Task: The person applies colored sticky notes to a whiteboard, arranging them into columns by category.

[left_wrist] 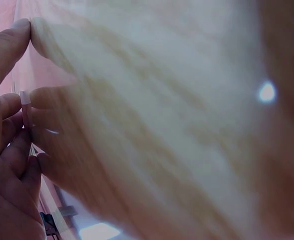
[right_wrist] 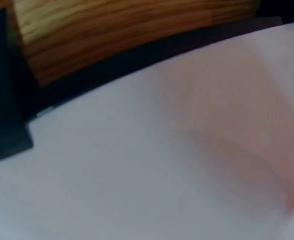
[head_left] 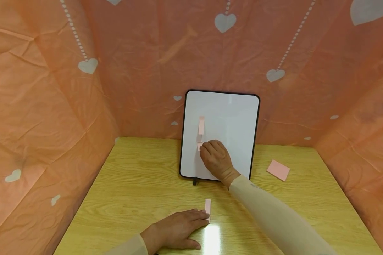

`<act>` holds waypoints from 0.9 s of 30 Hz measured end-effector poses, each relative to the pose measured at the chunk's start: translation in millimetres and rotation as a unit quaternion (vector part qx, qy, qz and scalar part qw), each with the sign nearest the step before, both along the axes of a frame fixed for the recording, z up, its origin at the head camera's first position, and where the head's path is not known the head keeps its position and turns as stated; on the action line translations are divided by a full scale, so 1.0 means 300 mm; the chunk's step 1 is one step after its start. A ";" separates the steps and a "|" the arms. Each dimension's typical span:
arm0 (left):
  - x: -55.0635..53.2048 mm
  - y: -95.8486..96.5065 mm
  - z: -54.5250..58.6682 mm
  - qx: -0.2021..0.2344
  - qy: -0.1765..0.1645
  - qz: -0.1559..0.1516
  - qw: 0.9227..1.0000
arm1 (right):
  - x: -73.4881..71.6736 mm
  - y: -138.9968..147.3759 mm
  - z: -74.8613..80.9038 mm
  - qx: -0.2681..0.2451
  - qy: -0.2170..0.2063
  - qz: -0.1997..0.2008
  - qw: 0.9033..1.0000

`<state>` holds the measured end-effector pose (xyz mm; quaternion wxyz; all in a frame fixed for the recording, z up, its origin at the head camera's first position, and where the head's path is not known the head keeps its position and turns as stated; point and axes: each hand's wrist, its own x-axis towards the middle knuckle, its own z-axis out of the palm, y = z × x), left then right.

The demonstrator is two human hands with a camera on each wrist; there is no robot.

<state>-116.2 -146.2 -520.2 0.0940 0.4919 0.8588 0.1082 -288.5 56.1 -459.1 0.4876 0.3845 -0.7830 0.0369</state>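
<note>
A white board point(head_left: 239, 124) with a black rim stands propped upright at the back of the table. On its left part hangs a pink paper strip point(head_left: 201, 125). Just below that, my right hand point(head_left: 217, 158) has its fingers curled at a small pink sticky strip point(head_left: 199, 146) against the board; the fingers hide part of it. My left hand point(head_left: 180, 228) lies on the table, fingers stretched out over a narrow pad of pink strips point(head_left: 207, 205). In the left wrist view, the pad point(left_wrist: 25, 107) shows edge-on by the fingers. The right wrist view holds only the board's white surface point(right_wrist: 112, 165) and black edge.
A pink sticky-note pad point(head_left: 278, 170) lies on the wooden table point(head_left: 140, 170) to the right of the board. A small black foot point(head_left: 195, 181) sticks out under the board's lower edge. Orange cloth with white hearts point(head_left: 153, 71) hangs behind and at both sides.
</note>
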 end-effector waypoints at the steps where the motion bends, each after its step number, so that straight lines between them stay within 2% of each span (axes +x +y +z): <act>1: 0.000 0.000 0.001 0.001 -0.001 0.000 1.000 | 0.000 -0.002 -0.001 -0.003 0.001 0.001 1.000; 9: 0.000 0.001 0.000 -0.001 0.007 -0.002 1.000 | -0.001 -0.013 -0.009 -0.014 0.015 0.002 1.000; 18: -0.001 0.002 -0.004 0.001 -0.007 -0.003 1.000 | -0.001 -0.013 -0.012 -0.006 0.012 -0.001 1.000; 27: 0.001 -0.001 -0.006 0.004 -0.009 -0.002 1.000 | 0.007 -0.006 -0.012 -0.010 0.011 0.016 1.000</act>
